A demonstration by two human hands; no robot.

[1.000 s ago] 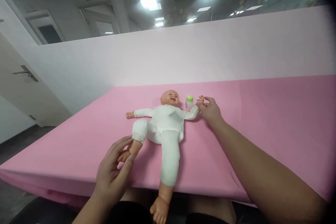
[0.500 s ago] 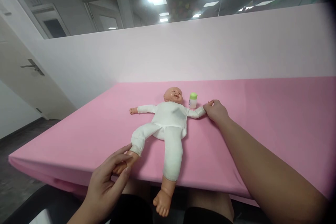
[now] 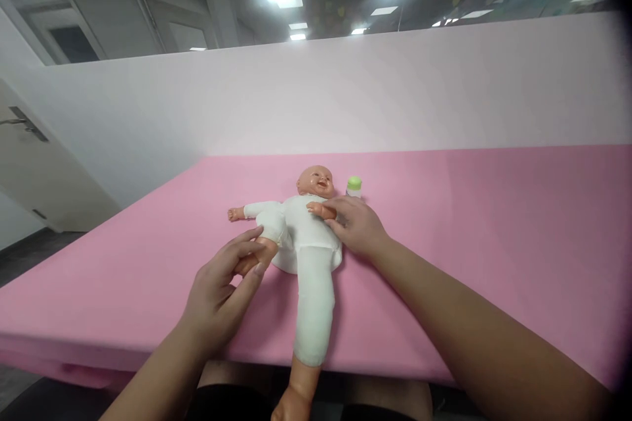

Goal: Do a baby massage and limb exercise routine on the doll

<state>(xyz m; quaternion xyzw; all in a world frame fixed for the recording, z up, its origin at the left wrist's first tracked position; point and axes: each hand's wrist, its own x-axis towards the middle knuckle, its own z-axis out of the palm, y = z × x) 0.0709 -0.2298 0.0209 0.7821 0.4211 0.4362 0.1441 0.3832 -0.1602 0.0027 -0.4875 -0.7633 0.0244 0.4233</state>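
Observation:
A baby doll with a white cloth body lies on its back, head away from me. My left hand is closed around the doll's foot on the left side, and that leg is bent up toward the belly. Over the doll's chest, my right hand grips the doll's hand, the arm folded across the body. The other leg lies straight toward me, its foot past the table edge. The doll's other arm stretches out to the left.
Pink cloth covers the table. A small bottle with a green cap stands beside the doll's head, partly behind my right hand. A white wall rises behind the table, and a door is at left.
My left hand has pushed the doll's foot up and away from me, bending the leg. My right hand has brought the doll's hand inward from the side onto its chest.

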